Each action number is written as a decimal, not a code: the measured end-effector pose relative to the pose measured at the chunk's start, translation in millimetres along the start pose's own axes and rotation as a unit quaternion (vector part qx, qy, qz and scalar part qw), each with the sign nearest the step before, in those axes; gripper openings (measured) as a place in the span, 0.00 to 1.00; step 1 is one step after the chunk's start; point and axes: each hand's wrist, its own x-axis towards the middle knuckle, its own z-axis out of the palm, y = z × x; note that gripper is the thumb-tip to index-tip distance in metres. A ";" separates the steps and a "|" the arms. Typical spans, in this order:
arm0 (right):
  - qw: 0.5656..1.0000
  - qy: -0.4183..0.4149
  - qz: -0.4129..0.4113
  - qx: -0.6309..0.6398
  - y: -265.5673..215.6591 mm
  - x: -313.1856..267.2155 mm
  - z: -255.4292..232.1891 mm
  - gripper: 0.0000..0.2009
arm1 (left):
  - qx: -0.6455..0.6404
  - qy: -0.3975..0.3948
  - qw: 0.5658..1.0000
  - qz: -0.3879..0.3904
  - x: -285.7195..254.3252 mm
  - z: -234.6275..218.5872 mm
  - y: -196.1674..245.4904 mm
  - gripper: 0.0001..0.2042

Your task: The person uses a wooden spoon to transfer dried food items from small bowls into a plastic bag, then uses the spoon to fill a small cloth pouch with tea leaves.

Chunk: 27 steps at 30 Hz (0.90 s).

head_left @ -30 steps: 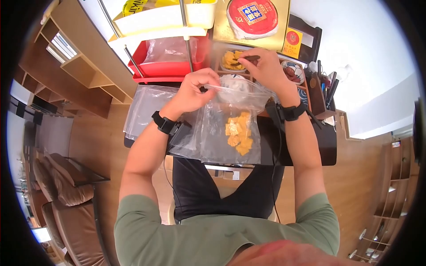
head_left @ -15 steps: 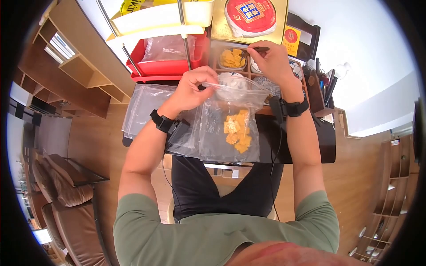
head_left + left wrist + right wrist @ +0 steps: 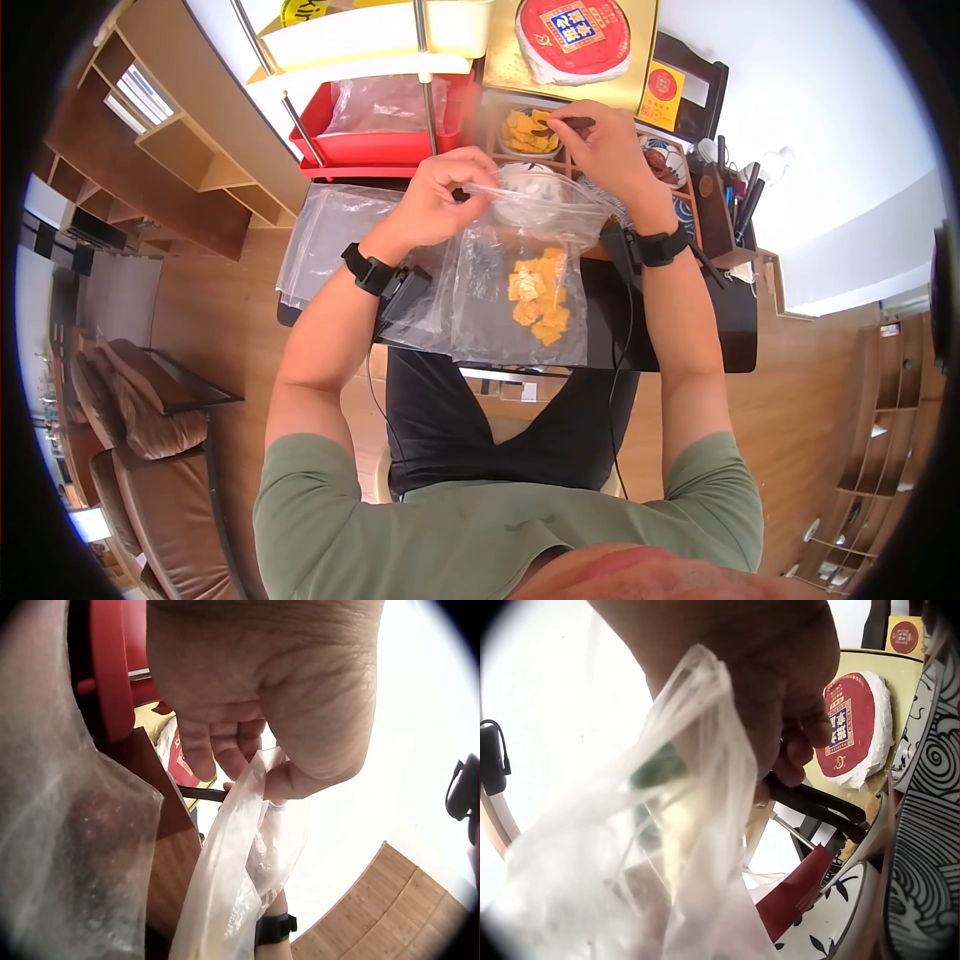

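My left hand (image 3: 450, 195) pinches the mouth of a clear zip bag (image 3: 480, 320) between thumb and fingers. Flat orange-yellow chips (image 3: 538, 297) lie inside the bag, low on its right side. In the left wrist view the bag's edge (image 3: 234, 825) hangs down from the thumb. My right hand (image 3: 612, 155) grips dark tongs (image 3: 817, 804), their tips at a bowl of similar orange-yellow chips (image 3: 528, 132). Beside the right wrist, the bag's other side (image 3: 697, 772) rises in front of the hand.
A partitioned wooden tray holds patterned bowls, one white bowl (image 3: 528, 190) behind the bag's mouth. More clear bags (image 3: 335, 240) lie left. A red bin (image 3: 370, 150) under a white shelf stands back left, a red-wrapped disc (image 3: 573, 40) at the back, and a pen holder (image 3: 715, 215) at right.
My right hand has shifted slightly, bringing the tongs from the right rim of the bowl in over the chips. The left hand keeps its pinch on the bag.
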 end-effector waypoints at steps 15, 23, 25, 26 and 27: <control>0.996 0.078 0.024 -0.027 23.3 3.5 -1.0 0.10 | -0.006 0.000 1.000 -0.004 -0.2 -0.4 1.9 0.09; 0.992 0.089 0.080 0.044 33.0 6.0 -6.2 0.12 | -0.017 -0.004 1.000 0.000 0.3 1.3 4.9 0.08; 0.993 0.076 0.085 0.038 35.2 7.0 -7.9 0.12 | -0.023 -0.004 1.000 -0.001 -0.8 0.5 2.4 0.09; 0.993 0.067 0.094 0.035 36.6 7.7 -8.3 0.12 | -0.027 -0.009 1.000 -0.004 -1.1 0.1 1.4 0.09; 0.992 0.059 0.102 0.044 33.6 8.3 -8.8 0.12 | -0.028 -0.007 1.000 -0.001 -0.6 -0.5 1.4 0.09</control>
